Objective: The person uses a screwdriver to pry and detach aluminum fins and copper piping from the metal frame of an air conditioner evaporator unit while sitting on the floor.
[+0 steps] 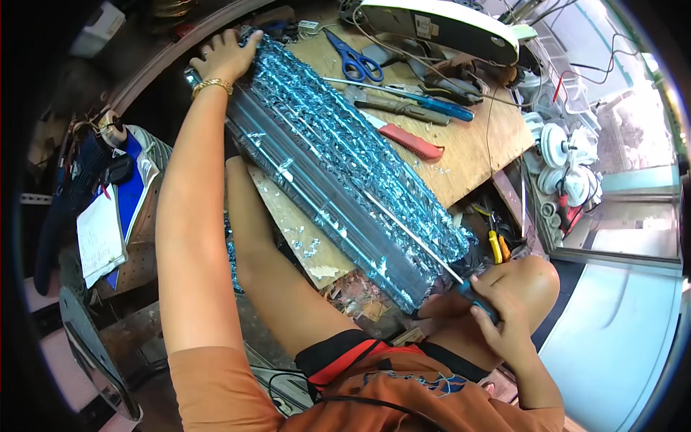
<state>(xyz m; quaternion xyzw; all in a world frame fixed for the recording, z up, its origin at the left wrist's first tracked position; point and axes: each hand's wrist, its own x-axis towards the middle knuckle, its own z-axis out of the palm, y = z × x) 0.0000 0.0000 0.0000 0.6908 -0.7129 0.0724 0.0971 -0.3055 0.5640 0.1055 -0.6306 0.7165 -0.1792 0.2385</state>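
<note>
A person in a rust-orange shirt point(209, 381) sits with bare knees bent, the right hand point(504, 309) closed around the dark blue handle of a long, thin-shafted metal screwdriver point(432, 253). The shaft slants over a long, dark grey metal block with crumpled, shiny blue fins point(335, 169); whether its tip presses into the metal cannot be told. The block lies diagonally between the two hands, across a pale plywood surface point(475, 162), its near end by the right leg. Silvery blue flakes point(308, 248) litter the wood on its left. Just past the near end, yellow-handled pliers point(495, 246) sit beyond the right knee. Farther along, a red-handled knife point(410, 141) lies close beside the fins, ahead of a long tool with a glossy blue handle point(450, 108). At the far end, the left hand point(229, 59), a gold-coloured bracelet point(213, 87) at its wrist, rests with fingers spread over the block. Blue-handled scissors point(360, 61) lie open nearby, and a white-and-black elongated casing point(439, 29) stands behind the tools.
</note>
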